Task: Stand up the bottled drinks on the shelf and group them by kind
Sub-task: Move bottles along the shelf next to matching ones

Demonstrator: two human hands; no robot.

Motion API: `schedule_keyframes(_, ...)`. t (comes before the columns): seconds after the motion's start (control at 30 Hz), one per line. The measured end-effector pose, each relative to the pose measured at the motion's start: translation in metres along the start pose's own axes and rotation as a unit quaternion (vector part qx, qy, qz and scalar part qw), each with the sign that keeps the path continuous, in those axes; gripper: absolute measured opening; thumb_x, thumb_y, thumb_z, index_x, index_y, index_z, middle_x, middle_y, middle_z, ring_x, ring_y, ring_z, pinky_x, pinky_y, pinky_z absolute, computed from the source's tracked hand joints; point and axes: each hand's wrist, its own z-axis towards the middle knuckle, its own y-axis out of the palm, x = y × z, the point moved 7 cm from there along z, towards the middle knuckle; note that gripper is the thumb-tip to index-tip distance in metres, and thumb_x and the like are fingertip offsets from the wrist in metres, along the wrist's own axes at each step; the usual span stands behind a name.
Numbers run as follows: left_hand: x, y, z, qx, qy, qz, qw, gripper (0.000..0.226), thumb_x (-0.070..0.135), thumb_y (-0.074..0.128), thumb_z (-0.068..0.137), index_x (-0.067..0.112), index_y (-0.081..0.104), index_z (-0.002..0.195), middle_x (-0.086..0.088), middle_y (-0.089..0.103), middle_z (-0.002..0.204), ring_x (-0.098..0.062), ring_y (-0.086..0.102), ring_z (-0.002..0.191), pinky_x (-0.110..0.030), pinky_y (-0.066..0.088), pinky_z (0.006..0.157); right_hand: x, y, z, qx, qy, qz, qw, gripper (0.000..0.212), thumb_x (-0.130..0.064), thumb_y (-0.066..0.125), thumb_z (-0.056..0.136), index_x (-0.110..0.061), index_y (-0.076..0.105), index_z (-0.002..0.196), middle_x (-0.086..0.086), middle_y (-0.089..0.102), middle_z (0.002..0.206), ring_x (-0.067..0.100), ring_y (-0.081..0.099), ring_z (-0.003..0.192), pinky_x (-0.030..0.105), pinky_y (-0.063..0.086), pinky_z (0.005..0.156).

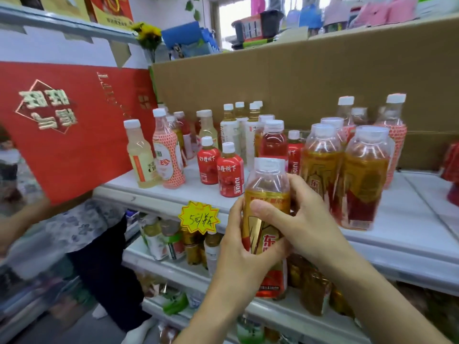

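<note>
I am holding a gold-and-red tea bottle (pixel 267 219) upright in front of the white shelf (pixel 402 227), just off its front edge. My left hand (pixel 238 247) is wrapping around the lower part of its label, and my right hand (pixel 295 219) is gripping the upper part, thumb lying across the gold band (the white cap is poking out above my fingers). Both hands are clasping this one bottle. Just behind it on the shelf, two matching tea bottles (pixel 362 180) are standing side by side. To their left, two short red juice bottles (pixel 229 170) are standing near the front, with a pale yellow bottle (pixel 141 155) and a pink netted bottle (pixel 167 152) further left. More white-capped bottles are crowding the back, against a cardboard panel (pixel 298 78). A yellow starburst price tag (pixel 198 217) is hanging from the shelf edge, beside my left hand.
</note>
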Motion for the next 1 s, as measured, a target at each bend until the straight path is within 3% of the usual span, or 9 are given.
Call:
schedule_keyframes(0.27,-0.017,-0.019,0.076,-0.099,0.025,0.049,0.994,0.072,0.034,0.084,0.077,0.044,0.044,0.135,0.018,0.065,0.12,-0.002,0.064,0.11,-0.027,0.055,0.092,0.004,0.015,0.056,0.062,-0.067,-0.022,0.996,0.058,-0.034,0.08,0.073,-0.033,0.054,0.125,-0.018,0.067,0.106,-0.003,0.067,0.095,0.015,0.055,0.072)
schedule_keyframes(0.4,-0.018,-0.02,0.114,-0.187,0.048,0.109,0.975,0.08,0.052,0.085,0.069,0.042,0.043,0.137,0.015,0.058,0.127,-0.01,0.058,0.118,-0.039,0.054,0.095,0.005,-0.001,0.072,0.128,-0.09,-0.044,0.987,0.06,-0.045,0.078,0.067,-0.034,0.055,0.121,-0.02,0.067,0.105,-0.002,0.067,0.095,0.013,0.053,0.073)
schedule_keyframes(0.53,-0.005,-0.012,0.14,-0.248,0.088,0.121,0.957,0.081,0.04,0.087,0.071,0.049,0.039,0.136,0.026,0.058,0.123,0.002,0.057,0.115,-0.026,0.053,0.093,0.005,-0.013,0.079,0.174,-0.1,-0.082,0.976,0.062,-0.045,0.079,0.067,-0.037,0.053,0.123,-0.017,0.066,0.109,-0.001,0.066,0.099,0.017,0.055,0.078)
schedule_keyframes(0.6,-0.003,-0.004,0.147,-0.257,0.109,0.111,0.954,0.075,0.031,0.088,0.072,0.047,0.042,0.129,0.031,0.058,0.119,0.007,0.058,0.11,-0.015,0.051,0.088,0.006,-0.016,0.081,0.19,-0.104,-0.116,0.969,0.068,-0.043,0.084,0.071,-0.038,0.048,0.128,-0.018,0.064,0.115,-0.001,0.064,0.106,0.022,0.056,0.083)
schedule_keyframes(0.7,-0.008,0.009,0.155,-0.257,0.127,0.091,0.954,0.078,0.024,0.087,0.073,0.044,0.042,0.133,0.031,0.059,0.122,0.009,0.057,0.113,-0.014,0.049,0.094,0.011,-0.02,0.082,0.198,-0.092,-0.152,0.964,0.072,-0.043,0.084,0.07,-0.038,0.045,0.131,-0.019,0.061,0.119,0.0,0.061,0.111,0.026,0.054,0.091)
schedule_keyframes(0.8,-0.014,0.02,0.16,-0.263,0.141,0.075,0.952,0.078,0.022,0.085,0.075,0.044,0.04,0.135,0.03,0.058,0.126,0.01,0.055,0.118,-0.016,0.047,0.1,0.014,-0.023,0.08,0.211,-0.084,-0.181,0.957,0.073,-0.043,0.082,0.069,-0.037,0.045,0.132,-0.023,0.06,0.118,-0.005,0.059,0.111,0.011,0.048,0.091)
schedule_keyframes(0.9,-0.022,0.025,0.16,-0.264,0.147,0.081,0.95,0.079,0.027,0.083,0.075,0.048,0.036,0.136,0.028,0.055,0.128,0.01,0.052,0.12,-0.019,0.046,0.102,0.022,-0.022,0.079,0.203,-0.052,-0.213,0.954,0.078,-0.041,0.08,0.073,-0.039,0.038,0.139,-0.03,0.055,0.123,-0.011,0.054,0.115,0.012,0.045,0.096)
schedule_keyframes(1.0,-0.023,0.023,0.161,-0.24,0.161,0.107,0.951,0.079,0.045,0.076,0.068,0.04,0.039,0.137,0.022,0.046,0.124,0.005,0.051,0.117,-0.027,0.05,0.101,0.026,-0.021,0.078,0.22,-0.026,-0.262,0.939,0.08,-0.044,0.077,0.076,-0.041,0.031,0.141,-0.03,0.048,0.128,-0.01,0.048,0.121,0.016,0.043,0.101)
